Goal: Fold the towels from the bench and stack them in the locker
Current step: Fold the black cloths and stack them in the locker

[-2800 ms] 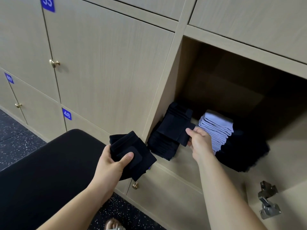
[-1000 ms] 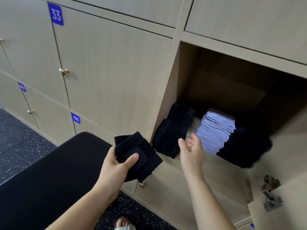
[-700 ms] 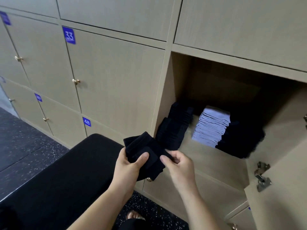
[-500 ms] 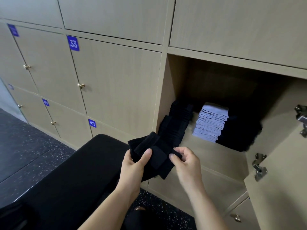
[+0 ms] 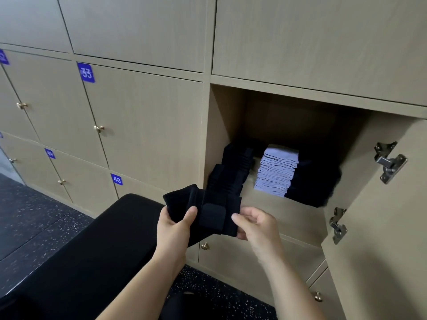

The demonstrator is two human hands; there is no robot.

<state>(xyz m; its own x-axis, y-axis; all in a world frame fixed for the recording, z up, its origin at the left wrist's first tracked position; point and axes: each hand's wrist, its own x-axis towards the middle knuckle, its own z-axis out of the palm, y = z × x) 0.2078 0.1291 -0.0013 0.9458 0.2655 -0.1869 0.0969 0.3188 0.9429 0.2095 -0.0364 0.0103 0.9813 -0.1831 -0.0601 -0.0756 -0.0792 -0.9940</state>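
Black desk (image 5: 92, 262) at left; over its end the left grip (image 5: 172, 229) clenches folded towels (image 5: 208, 211), the right grip (image 5: 256, 227) pinching their edge. A loose pull could unfold one, or knock the black stack (image 5: 231, 179) in the locker (image 5: 277, 218).

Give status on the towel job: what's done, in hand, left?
Done: the open locker holds a black stack, a pale stack and a dark pile. In hand: left hand and right hand grip folded black towels in front of it, not yet stacked. Left: placing those; no loose towels show on the bench, though black on black is hard to tell.
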